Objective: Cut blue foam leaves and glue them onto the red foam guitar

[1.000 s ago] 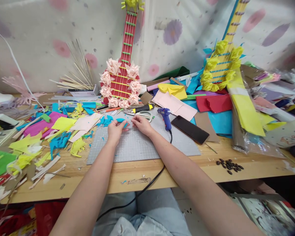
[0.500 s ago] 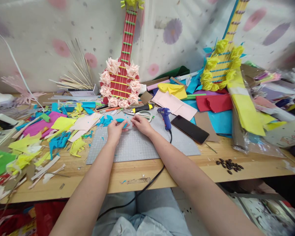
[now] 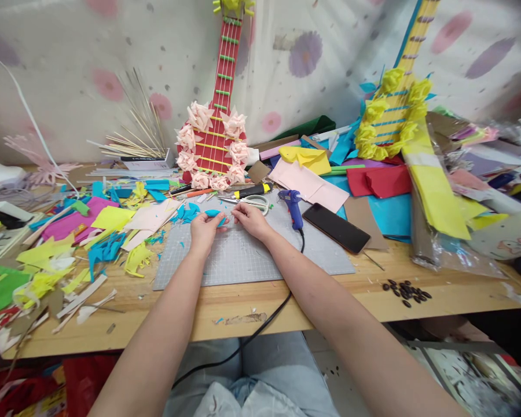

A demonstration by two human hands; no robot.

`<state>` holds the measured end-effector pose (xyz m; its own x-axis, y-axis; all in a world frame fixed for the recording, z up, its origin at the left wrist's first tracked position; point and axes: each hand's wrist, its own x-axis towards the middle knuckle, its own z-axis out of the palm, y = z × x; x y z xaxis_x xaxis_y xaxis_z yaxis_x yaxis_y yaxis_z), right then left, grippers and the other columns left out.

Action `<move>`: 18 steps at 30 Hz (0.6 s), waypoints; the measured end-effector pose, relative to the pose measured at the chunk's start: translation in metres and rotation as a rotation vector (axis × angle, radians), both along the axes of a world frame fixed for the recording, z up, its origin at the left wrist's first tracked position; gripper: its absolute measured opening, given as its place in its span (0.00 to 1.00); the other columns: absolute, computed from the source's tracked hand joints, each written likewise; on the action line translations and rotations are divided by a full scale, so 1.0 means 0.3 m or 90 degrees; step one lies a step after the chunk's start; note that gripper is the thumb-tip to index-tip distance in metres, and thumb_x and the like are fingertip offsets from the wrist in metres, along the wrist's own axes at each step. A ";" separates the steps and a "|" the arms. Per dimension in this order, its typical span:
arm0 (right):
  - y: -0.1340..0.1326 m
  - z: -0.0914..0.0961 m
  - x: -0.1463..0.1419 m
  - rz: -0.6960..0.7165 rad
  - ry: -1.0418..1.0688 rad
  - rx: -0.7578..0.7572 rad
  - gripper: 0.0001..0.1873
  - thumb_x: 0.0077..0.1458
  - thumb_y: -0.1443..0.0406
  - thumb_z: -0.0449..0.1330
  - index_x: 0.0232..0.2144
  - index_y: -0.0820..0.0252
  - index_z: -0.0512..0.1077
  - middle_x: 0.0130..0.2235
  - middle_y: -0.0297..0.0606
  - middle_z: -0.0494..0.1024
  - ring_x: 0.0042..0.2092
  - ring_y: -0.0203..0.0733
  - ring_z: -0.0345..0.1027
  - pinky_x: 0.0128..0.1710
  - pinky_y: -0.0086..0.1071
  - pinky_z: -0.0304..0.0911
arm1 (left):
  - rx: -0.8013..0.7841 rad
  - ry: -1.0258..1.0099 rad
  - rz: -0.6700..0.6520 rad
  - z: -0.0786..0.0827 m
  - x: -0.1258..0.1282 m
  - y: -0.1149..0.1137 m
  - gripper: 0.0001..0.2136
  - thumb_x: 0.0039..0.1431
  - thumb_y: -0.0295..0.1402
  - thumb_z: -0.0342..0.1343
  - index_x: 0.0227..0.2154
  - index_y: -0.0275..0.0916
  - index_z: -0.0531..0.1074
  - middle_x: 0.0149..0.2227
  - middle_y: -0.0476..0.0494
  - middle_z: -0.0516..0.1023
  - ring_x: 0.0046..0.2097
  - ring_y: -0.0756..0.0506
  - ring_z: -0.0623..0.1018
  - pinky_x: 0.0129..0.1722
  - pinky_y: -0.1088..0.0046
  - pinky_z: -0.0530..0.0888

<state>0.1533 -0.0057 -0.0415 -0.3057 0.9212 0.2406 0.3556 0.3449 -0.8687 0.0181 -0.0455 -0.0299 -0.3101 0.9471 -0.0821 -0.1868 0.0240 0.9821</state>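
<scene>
Over the grey cutting mat (image 3: 252,260), my left hand (image 3: 205,231) is closed on a small blue paper piece (image 3: 212,214) that shows between thumb and fingers. My right hand (image 3: 249,219) is just to its right, fingertips pinched together; whatever they hold is hidden or too small to make out. A narrow gap lies between the two hands. Behind my right hand are scissors (image 3: 260,202) with pale handles, partly covered by it. Several cut blue paper pieces (image 3: 186,213) lie beside my left hand. A blue glue gun (image 3: 293,208) rests right of my right hand.
A red paper guitar (image 3: 215,145) with pink flowers and a yellow one (image 3: 391,119) lean at the back. A black phone (image 3: 336,227) lies right of the glue gun, whose black cord (image 3: 260,330) runs over the table edge. Dark seeds (image 3: 407,292) lie at right, paper scraps (image 3: 108,217) at left.
Both hands keep almost the same place and grip. The view has shifted very slightly; nothing else visibly differs.
</scene>
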 end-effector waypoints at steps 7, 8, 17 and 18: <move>-0.006 0.009 -0.003 -0.005 -0.010 0.013 0.07 0.54 0.64 0.52 0.26 0.59 0.64 0.23 0.29 0.70 0.28 0.34 0.61 0.32 0.28 0.54 | -0.013 0.004 0.005 0.003 0.000 -0.002 0.11 0.38 0.33 0.64 0.24 0.33 0.71 0.24 0.44 0.76 0.29 0.45 0.78 0.23 0.72 0.74; -0.008 0.012 -0.003 -0.007 -0.012 0.015 0.07 0.54 0.64 0.52 0.26 0.59 0.64 0.23 0.29 0.70 0.28 0.34 0.61 0.32 0.28 0.54 | -0.014 0.003 0.004 0.004 -0.001 -0.002 0.11 0.38 0.33 0.64 0.24 0.32 0.71 0.24 0.44 0.76 0.29 0.45 0.78 0.23 0.73 0.74; -0.021 0.027 -0.005 -0.012 -0.024 0.022 0.07 0.54 0.64 0.52 0.25 0.59 0.63 0.23 0.30 0.69 0.27 0.34 0.61 0.32 0.28 0.53 | -0.021 -0.011 -0.005 0.009 -0.007 0.000 0.10 0.39 0.32 0.63 0.23 0.32 0.71 0.24 0.43 0.76 0.28 0.45 0.78 0.22 0.74 0.74; -0.022 0.028 -0.005 -0.014 -0.027 0.024 0.07 0.54 0.64 0.52 0.25 0.59 0.63 0.23 0.30 0.69 0.27 0.34 0.61 0.32 0.28 0.53 | -0.021 -0.013 -0.005 0.009 -0.007 0.000 0.09 0.39 0.32 0.63 0.23 0.32 0.71 0.24 0.43 0.76 0.28 0.45 0.78 0.22 0.74 0.73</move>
